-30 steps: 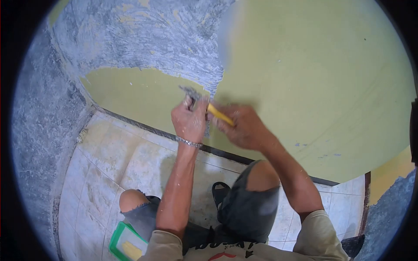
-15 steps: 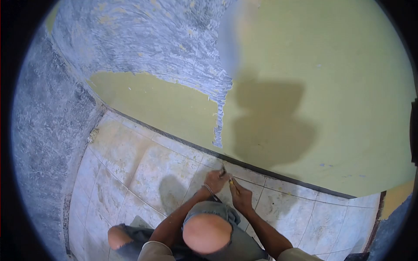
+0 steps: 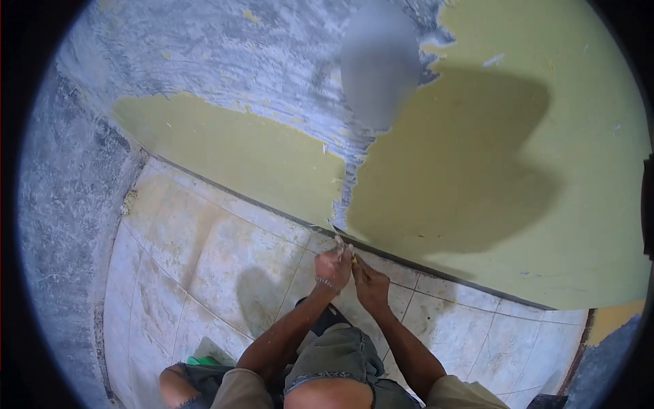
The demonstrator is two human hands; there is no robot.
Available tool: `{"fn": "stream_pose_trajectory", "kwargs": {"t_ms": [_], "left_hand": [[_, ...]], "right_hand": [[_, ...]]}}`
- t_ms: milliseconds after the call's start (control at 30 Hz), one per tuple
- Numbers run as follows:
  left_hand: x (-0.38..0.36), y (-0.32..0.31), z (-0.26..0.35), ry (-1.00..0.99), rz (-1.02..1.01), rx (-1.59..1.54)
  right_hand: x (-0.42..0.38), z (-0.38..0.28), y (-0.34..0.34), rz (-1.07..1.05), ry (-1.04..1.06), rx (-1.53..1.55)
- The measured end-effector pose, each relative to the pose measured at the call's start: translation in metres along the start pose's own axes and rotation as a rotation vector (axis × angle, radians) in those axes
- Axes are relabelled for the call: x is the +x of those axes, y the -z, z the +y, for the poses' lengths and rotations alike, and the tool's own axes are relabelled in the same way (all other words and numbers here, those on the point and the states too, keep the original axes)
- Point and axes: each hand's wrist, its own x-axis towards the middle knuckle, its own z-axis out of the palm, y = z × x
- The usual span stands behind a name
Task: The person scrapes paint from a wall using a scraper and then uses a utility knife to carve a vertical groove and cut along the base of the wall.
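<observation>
Low at the wall, both my hands are closed together on a slim scraper (image 3: 353, 260) with a yellow handle. My right hand (image 3: 372, 281) wraps the handle end. My left hand (image 3: 332, 264), a bracelet at its wrist, grips further forward near the blade. The dark blade tip points up at the foot of the wall, right by the lower end of a narrow scraped strip (image 3: 350, 178). Yellow-green paint (image 3: 252, 157) lies on both sides of that strip. Most of the tool is hidden by my fingers.
Above, a broad area of bare grey wall (image 3: 204, 54) shows ragged paint edges. A dark skirting line (image 3: 436, 273) runs along the wall's foot. Dusty pale floor tiles (image 3: 238, 238) lie below. A rough grey wall (image 3: 61, 204) stands at left. Something green (image 3: 201, 360) shows beside my knee.
Both hands have moved up and slightly left, bringing the blade from over the floor to the bottom of the scraped strip. My view has shifted, and my knee sits lower in it.
</observation>
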Motion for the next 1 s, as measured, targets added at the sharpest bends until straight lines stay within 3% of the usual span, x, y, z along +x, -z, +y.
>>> {"fn": "stream_pose_trajectory", "kwargs": {"t_ms": [33, 133, 167, 267, 300, 433, 500, 533, 600, 667, 733, 767, 800, 867, 900, 933, 1000], "left_hand": [[-0.012, -0.001, -0.005, -0.188, 0.06, -0.002], [-0.036, -0.006, -0.005, -0.274, 0.118, -0.081], [-0.023, -0.01, -0.014, -0.321, 0.087, 0.143], [0.0, -0.012, -0.019, -0.221, -0.004, 0.056], [-0.013, -0.008, -0.005, -0.236, 0.074, -0.06], [-0.015, -0.006, -0.013, -0.23, 0.086, 0.073], [0.007, 0.002, -0.005, -0.084, -0.041, 0.044], [-0.008, -0.001, -0.009, -0.074, -0.039, 0.045], [-0.019, -0.008, -0.016, -0.218, 0.121, -0.065], [-0.004, -0.001, -0.01, -0.23, 0.129, 0.064], [0.014, 0.011, -0.007, 0.095, -0.038, 0.024], [-0.004, -0.004, -0.034, -0.184, -0.001, 0.14], [-0.013, -0.001, -0.026, -0.197, 0.013, 0.148], [-0.024, -0.005, -0.003, -0.274, 0.256, -0.108], [-0.013, -0.013, -0.017, -0.33, 0.269, 0.172], [0.0, -0.011, -0.03, -0.141, -0.039, 0.1], [0.007, -0.003, -0.017, -0.177, 0.035, 0.078]], "right_hand": [[-0.012, 0.004, 0.003, -0.033, 0.069, -0.231], [-0.033, 0.005, 0.001, 0.089, 0.137, -0.056], [-0.029, 0.01, -0.005, 0.163, 0.216, -0.035], [-0.021, 0.008, -0.004, 0.083, 0.048, -0.054], [-0.032, 0.009, -0.005, 0.108, 0.03, 0.025], [-0.031, 0.027, -0.011, 0.177, 0.192, 0.022], [-0.014, 0.009, -0.002, 0.035, -0.04, -0.019], [-0.028, 0.012, -0.001, 0.025, -0.043, -0.02], [-0.039, 0.021, -0.003, 0.078, 0.028, 0.135], [-0.013, 0.034, -0.017, 0.219, 0.351, -0.03], [0.0, 0.008, -0.01, -0.033, -0.058, -0.03], [-0.016, 0.013, -0.009, -0.011, 0.097, -0.141], [-0.027, 0.003, -0.005, -0.004, 0.114, -0.132], [-0.028, -0.011, 0.0, -0.005, 0.001, -0.034], [-0.021, -0.007, -0.001, -0.034, -0.045, -0.068], [-0.012, -0.003, -0.002, -0.066, -0.09, -0.104], [-0.018, -0.001, -0.003, -0.056, -0.118, -0.046]]}}
